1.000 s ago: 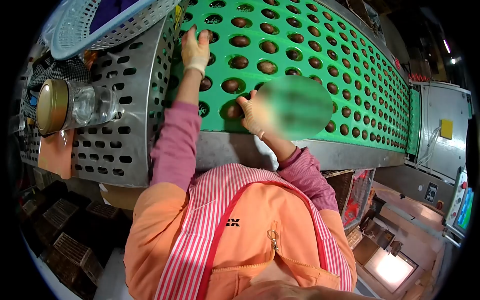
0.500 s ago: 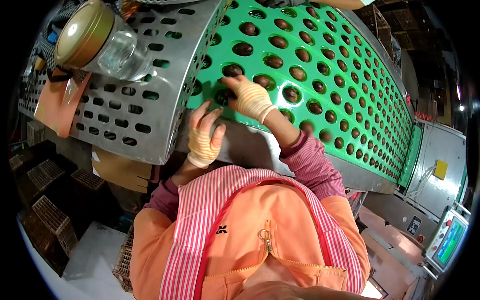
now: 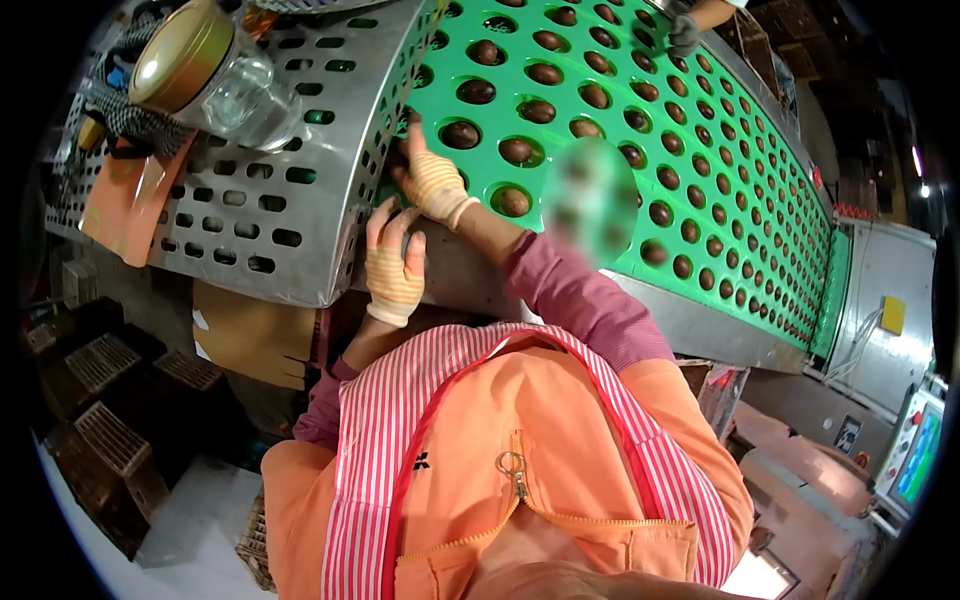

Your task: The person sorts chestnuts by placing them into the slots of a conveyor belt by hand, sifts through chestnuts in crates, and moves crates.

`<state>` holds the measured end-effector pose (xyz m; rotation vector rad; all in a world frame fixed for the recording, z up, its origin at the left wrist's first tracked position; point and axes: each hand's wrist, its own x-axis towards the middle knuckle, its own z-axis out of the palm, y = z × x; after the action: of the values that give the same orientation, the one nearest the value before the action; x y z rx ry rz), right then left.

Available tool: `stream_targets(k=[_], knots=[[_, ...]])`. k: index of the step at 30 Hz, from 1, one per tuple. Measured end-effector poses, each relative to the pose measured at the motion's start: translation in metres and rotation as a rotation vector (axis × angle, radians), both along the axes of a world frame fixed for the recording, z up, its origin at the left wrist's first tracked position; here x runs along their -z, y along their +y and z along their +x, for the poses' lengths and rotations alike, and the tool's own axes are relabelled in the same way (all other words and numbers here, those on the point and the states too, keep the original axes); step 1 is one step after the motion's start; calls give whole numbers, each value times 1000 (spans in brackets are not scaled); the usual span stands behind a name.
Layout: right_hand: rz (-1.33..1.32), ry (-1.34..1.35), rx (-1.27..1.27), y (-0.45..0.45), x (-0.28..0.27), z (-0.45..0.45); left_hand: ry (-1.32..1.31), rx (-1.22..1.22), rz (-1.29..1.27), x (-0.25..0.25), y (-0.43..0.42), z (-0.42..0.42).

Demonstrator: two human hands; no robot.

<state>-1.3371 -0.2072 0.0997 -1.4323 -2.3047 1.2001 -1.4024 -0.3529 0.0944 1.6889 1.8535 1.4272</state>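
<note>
A green tray-like surface [image 3: 480, 120] holds rows of brown round items, such as one [image 3: 514, 201] near its front edge. My right hand [image 3: 436, 187], in a striped glove with bare fingertips, reaches over the belt's near left corner beside the perforated metal cover. Its fingers are apart, one pointing forward, and I see nothing in them. Just below it my left hand [image 3: 395, 268], gloved the same way, is raised at the metal edge with its fingers loosely spread and no object showing.
On the perforated metal cover [image 3: 330, 180] lie a gold-lidded clear jar [image 3: 240, 100] and an orange sheet [image 3: 135, 205]. Another person's dark-gloved hand [image 3: 684, 36] is over the far side. A blurred patch hides part of the surface. A control screen [image 3: 918, 455] stands at right.
From a second ago, my left hand has drawn back from over the green surface to its near edge. My right hand has moved left to the corner. The other person's gloved hand has come into view.
</note>
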Motion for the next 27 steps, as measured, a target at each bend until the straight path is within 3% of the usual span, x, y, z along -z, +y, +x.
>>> stream_targets(k=[1, 2, 4, 5, 8, 10, 13, 16, 17, 18, 19, 20, 22, 24, 25, 27], knots=[[25, 53, -177, -3, -12, 5, -23, 5, 56, 2, 9, -1], [88, -8, -165, -3, 0, -4, -46, -14, 105, 3, 18, -1], [293, 25, -126, -5, 14, 1, -37, -27, 28, 10, 26, -6], [248, 79, -74, -8, 3, 7, 4, -8, 62, 10, 29, -8], [626, 178, -14, -13, 5, 48, 133, 47, 2, 7, 33, -6], [726, 138, 153, -26, -6, 86, 121, 134, -98, 4, 39, 3], [641, 124, 384, -43, -6, 136, 160, 379, -294, -9, 59, 31], [560, 249, 510, -70, -2, 179, 399, 596, -111, 11, 84, 66], [572, 293, 523, -79, 1, 189, 485, 667, -222, 7, 95, 75], [591, 322, 554, -89, 2, 204, 448, 714, -155, 21, 105, 80], [578, 307, 596, -101, -2, 218, 461, 821, -254, 6, 113, 84], [559, 292, 653, -117, -7, 233, 453, 884, -184, 33, 126, 76], [461, 301, 807, -146, -13, 266, 546, 896, -378, 21, 134, 76], [406, 362, 965, -178, -27, 298, 726, 737, -376, 7, 130, 90], [425, 344, 1029, -194, -29, 316, 819, 637, -508, -17, 120, 117], [468, 273, 1163, -227, -40, 358, 922, 570, -395, -9, 114, 129]])
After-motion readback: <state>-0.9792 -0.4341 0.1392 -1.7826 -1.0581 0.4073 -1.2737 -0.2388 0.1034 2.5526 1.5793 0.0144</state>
